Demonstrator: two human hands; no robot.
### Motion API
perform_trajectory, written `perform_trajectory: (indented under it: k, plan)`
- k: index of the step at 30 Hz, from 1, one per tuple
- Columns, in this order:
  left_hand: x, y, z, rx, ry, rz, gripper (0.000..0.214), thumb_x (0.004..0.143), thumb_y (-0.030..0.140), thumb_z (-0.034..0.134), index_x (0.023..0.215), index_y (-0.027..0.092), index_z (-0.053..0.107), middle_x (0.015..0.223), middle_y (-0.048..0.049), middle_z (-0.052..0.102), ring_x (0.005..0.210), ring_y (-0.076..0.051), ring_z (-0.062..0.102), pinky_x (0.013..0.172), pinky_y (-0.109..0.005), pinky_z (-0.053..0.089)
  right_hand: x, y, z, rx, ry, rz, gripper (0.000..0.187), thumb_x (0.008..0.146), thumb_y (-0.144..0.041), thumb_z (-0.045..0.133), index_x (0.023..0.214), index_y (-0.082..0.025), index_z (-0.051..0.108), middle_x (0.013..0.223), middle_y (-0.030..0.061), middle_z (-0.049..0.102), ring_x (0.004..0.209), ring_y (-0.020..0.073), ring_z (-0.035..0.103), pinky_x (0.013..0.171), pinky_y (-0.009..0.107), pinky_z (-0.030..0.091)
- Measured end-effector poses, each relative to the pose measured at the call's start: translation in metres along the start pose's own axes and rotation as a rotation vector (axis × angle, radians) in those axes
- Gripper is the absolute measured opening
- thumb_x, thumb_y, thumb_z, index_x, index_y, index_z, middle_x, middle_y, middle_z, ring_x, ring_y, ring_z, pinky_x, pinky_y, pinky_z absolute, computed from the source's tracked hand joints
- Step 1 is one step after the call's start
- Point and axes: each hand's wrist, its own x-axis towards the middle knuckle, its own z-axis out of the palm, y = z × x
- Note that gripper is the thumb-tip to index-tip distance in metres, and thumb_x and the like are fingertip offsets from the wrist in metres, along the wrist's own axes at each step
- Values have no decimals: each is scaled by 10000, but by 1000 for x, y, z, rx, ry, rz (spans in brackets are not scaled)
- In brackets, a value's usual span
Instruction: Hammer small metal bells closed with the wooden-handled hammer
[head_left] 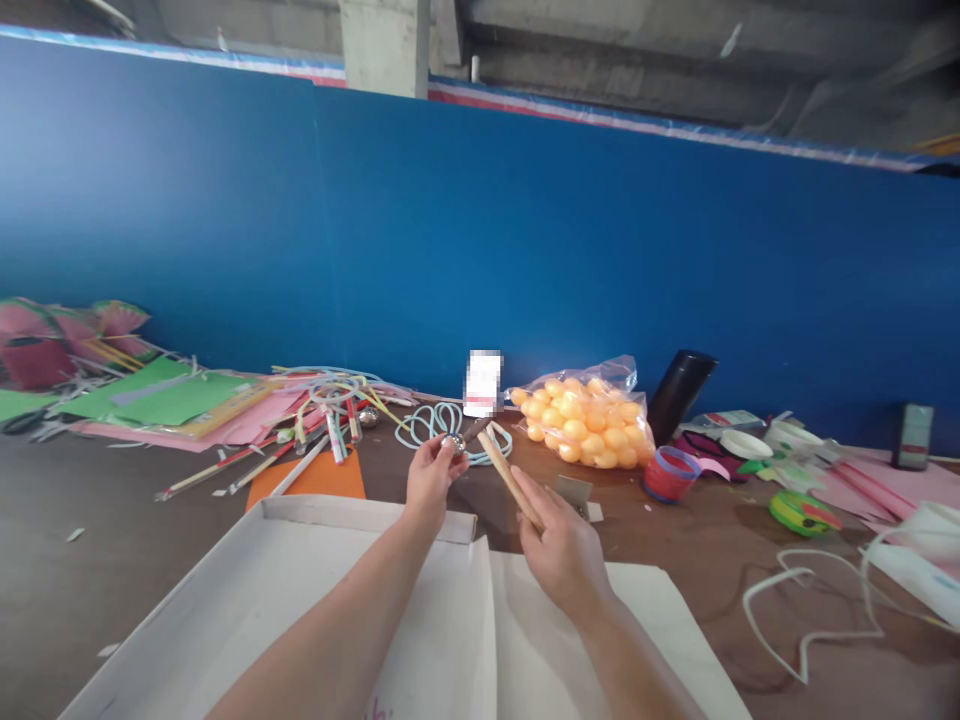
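Observation:
My left hand (429,478) is raised above the table, its fingers pinched round a small shiny silver ball (454,443). My right hand (562,550) is closed on a wooden stick (504,470) that slants up and left. The stick's dark tip meets the silver ball. Both hands hover over the far edge of a white cardboard box (315,560) with its flaps spread open.
A clear bag of orange balls (581,418) lies behind the hands. Light blue cords (435,420), loose sticks (247,465) and green and pink paper (165,400) lie left. A black cylinder (679,395), a red tape roll (667,474) and white cord (806,620) lie right. A blue wall (480,240) stands behind.

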Motion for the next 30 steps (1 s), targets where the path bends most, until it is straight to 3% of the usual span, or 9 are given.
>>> perform_trajectory:
  k: [8,20,30]
  plan:
    - [0,1,1,14,10,4,198,745,234,593,902,126,541,760,-38,595,625,-97,592,692,-308,517,1,-1,-3,-22,-44,5,557,773,-126,452,1288,-330,395,956,12,640,848,176,609,723,271,502]
    - [0,-1,-2,21,18,15,191,744,225,604,901,135,545,786,-48,606,630,-98,598,718,-326,518,-1,-1,1,4,21,4,593,751,-93,441,1294,-324,387,955,9,643,809,153,617,725,245,501]
    - [-1,0,-2,63,1,15,194,749,230,597,911,135,547,797,-49,603,656,-104,604,740,-331,515,0,-4,-2,28,-34,25,585,762,-115,451,1302,-323,371,991,16,632,870,170,596,745,268,488]
